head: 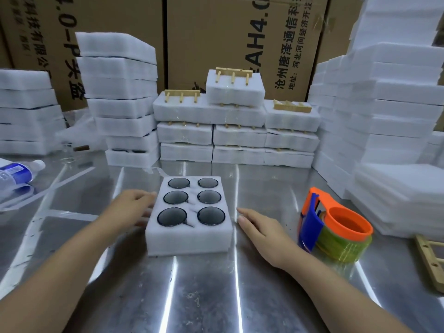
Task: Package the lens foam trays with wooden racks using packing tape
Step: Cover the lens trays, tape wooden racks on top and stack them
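A white lens foam tray [189, 234] with several dark round lenses in its holes lies on the steel table in front of me. My left hand [131, 207] lies against the tray's left side, fingers straight and touching the foam. My right hand [262, 233] rests flat on the table just right of the tray, apart from it, fingers straight. An orange and blue tape dispenser [334, 227] with a yellowish tape roll stands to the right of that hand. A wooden rack [430, 263] lies at the table's right edge, partly cut off.
Taped foam packs topped with wooden racks [236, 121] are stacked at the back centre. Stacks of foam trays [120, 97] rise at the back left, plain foam sheets [396, 131] at right. A water bottle [18, 173] lies at left. Cardboard boxes [216, 44] stand behind.
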